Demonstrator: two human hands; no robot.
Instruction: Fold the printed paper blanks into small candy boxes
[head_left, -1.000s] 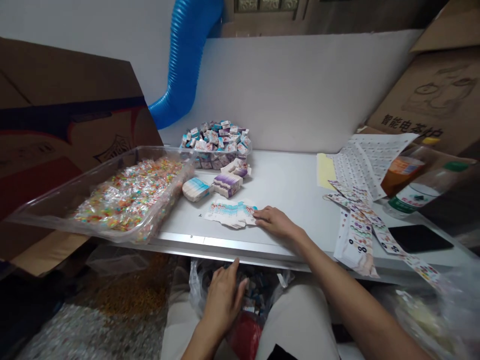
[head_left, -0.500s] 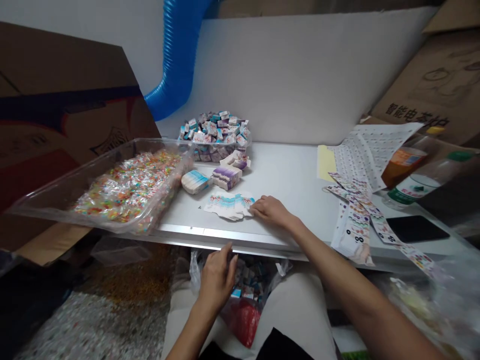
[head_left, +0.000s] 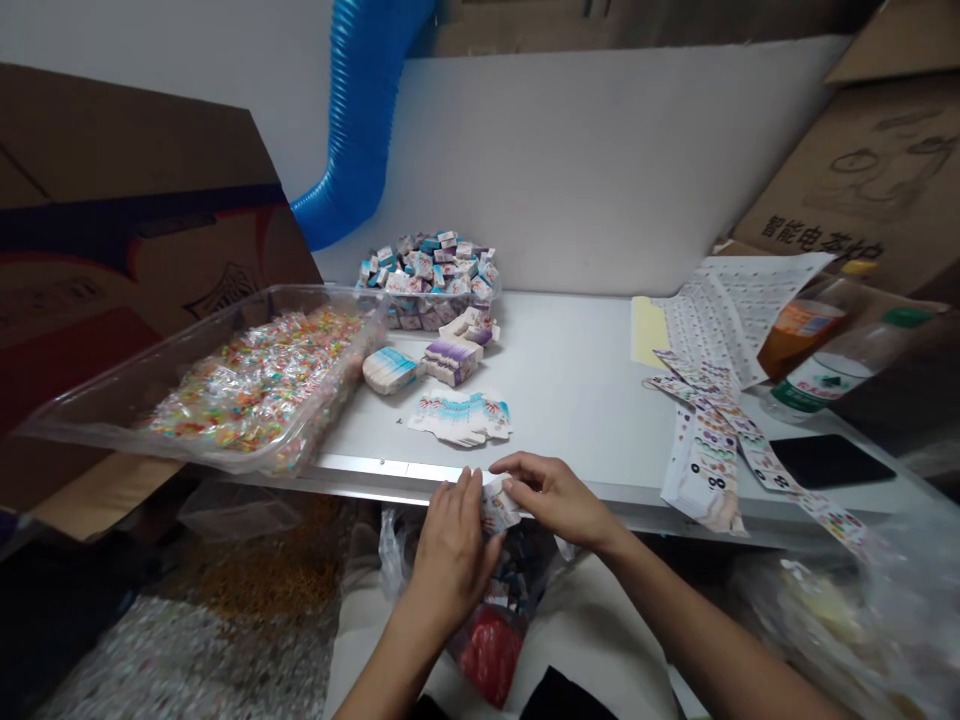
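Observation:
A small printed paper carton [head_left: 500, 503] is held between both hands, just past the table's front edge. My left hand [head_left: 454, 540] has its fingers closed against the carton's left side. On the other side, the thumb and fingers of my right hand [head_left: 559, 497] pinch it. Part of the carton is hidden by the fingers. A fanned stack of flat carton blanks [head_left: 461, 418] lies on the table beyond the hands. Behind it are a blue-and-white bundle [head_left: 390, 370] and a purple-and-white bundle [head_left: 454, 360] of blanks. Under the hands, a plastic bag [head_left: 514, 585] holds small boxes.
A clear tray [head_left: 247, 462] of small wrapped colourful pieces stands left. A clear bin [head_left: 497, 293] heaped with small boxes is at the back. Printed sheets [head_left: 705, 470], a phone [head_left: 832, 462] and a bottle [head_left: 821, 380] lie or stand right. A blue hose [head_left: 360, 130] hangs behind.
My right hand has left the stack of blanks and come down toward me with a carton. My left hand has moved up and right to meet it.

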